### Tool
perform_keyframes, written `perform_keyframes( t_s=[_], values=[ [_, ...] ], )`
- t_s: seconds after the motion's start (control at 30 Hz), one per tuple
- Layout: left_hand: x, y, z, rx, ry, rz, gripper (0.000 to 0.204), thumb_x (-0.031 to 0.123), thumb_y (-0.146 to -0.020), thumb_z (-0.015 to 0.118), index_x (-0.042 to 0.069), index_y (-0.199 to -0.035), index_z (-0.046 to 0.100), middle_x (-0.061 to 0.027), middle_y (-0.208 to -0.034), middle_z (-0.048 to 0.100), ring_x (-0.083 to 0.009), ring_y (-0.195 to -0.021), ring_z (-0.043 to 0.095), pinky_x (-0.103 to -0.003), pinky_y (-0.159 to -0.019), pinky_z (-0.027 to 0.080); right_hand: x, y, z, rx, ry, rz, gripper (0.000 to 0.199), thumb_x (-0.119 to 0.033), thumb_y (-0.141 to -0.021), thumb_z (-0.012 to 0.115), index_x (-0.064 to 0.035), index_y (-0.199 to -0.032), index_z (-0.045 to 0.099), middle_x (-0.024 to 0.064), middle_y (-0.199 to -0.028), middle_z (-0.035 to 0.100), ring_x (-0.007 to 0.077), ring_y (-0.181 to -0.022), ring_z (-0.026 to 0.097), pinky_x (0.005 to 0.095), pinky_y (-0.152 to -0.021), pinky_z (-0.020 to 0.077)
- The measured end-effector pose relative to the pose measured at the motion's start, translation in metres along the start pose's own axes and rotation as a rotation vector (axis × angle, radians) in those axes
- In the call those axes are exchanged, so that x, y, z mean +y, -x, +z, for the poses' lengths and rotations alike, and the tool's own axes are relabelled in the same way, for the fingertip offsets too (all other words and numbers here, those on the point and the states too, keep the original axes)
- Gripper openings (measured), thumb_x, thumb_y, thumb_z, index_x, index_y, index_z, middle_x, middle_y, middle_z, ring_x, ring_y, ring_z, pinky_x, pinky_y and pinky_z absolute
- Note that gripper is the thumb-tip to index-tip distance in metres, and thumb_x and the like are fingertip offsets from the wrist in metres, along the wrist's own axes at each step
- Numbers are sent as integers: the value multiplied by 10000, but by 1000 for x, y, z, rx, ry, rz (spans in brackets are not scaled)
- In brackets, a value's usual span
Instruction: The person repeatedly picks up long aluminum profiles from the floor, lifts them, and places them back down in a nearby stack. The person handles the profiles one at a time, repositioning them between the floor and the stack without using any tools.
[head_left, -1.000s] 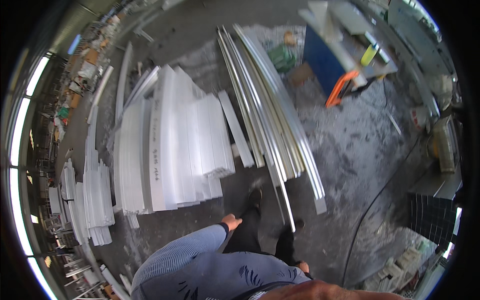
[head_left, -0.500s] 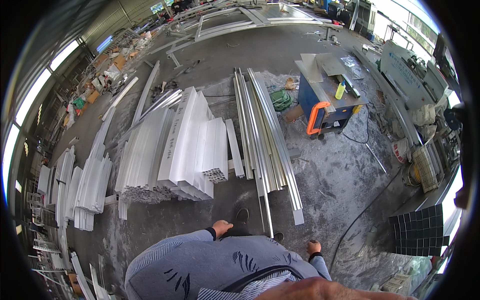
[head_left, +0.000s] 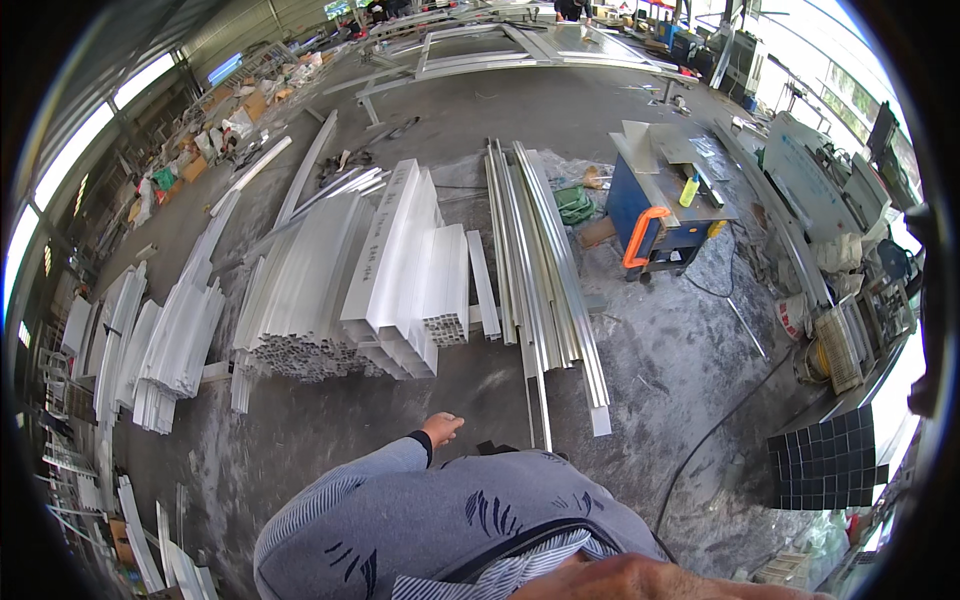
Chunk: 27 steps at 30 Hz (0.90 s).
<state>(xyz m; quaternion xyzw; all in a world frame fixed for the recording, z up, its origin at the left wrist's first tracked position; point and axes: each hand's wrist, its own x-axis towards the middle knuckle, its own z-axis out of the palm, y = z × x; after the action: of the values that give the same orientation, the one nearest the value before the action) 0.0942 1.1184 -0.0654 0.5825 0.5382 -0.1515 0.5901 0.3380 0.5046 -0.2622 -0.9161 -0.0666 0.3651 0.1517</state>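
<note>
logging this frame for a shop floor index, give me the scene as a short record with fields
place: workshop with a dusty concrete floor
left hand: left hand bare, held at the person's side, holding nothing
right hand: not in view
nearest things: stack of white hollow profiles ahead of the left hand; bundle of long grey metal rails to its right
other stock: smaller white profile piles farther left
equipment: blue saw table with an orange guard to the right; black cable lying across the floor
</note>
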Motion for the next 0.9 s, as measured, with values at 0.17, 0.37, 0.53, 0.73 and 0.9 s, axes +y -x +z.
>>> perform_keyframes(
  t_s=[0.17,0.37,0.53,0.73,0.9],
  values=[
    [-94,4,-7,0,3,23,638,537,-1017,764,61,-1435,683,-83,-1026,762,-182,-806,713,-344,-622,549,-38,31,56,35,-205,-199,417,-327,-873,709,-47,-1143,857,228,-1180,828,347,-1174,792,430,-1020,609],
    [-238,13,-46,-310,-1053,431,493,543,-1059,566,141,-1215,803,-238,-1150,804,-453,-1149,750,-577,-960,560,-71,112,75,131,-447,-56,485,-265,-864,753,41,-1235,817,252,-1142,838,296,-1100,815,394,-980,619],
    [-266,6,-77,-321,-1173,518,397,476,-1019,644,120,-1087,805,-219,-1030,807,-451,-999,764,-554,-843,574,-3,185,136,194,-501,26,444,-277,-879,777,30,-1198,807,265,-1217,811,375,-1133,788,449,-992,616],
    [-187,14,-56,-67,-692,385,378,455,-1004,718,86,-921,742,-126,-743,720,-302,-661,692,-488,-624,520,42,210,146,127,-435,110,427,-272,-884,778,26,-1190,801,264,-1224,806,378,-1128,783,457,-987,616],
    [-148,59,17,-48,-624,394,428,474,-1006,714,77,-845,708,-74,-689,691,-218,-568,625,-426,-555,476,85,238,135,113,-470,111,413,-268,-889,778,22,-1183,796,263,-1229,801,382,-1124,780,463,-982,617]
  ],
)
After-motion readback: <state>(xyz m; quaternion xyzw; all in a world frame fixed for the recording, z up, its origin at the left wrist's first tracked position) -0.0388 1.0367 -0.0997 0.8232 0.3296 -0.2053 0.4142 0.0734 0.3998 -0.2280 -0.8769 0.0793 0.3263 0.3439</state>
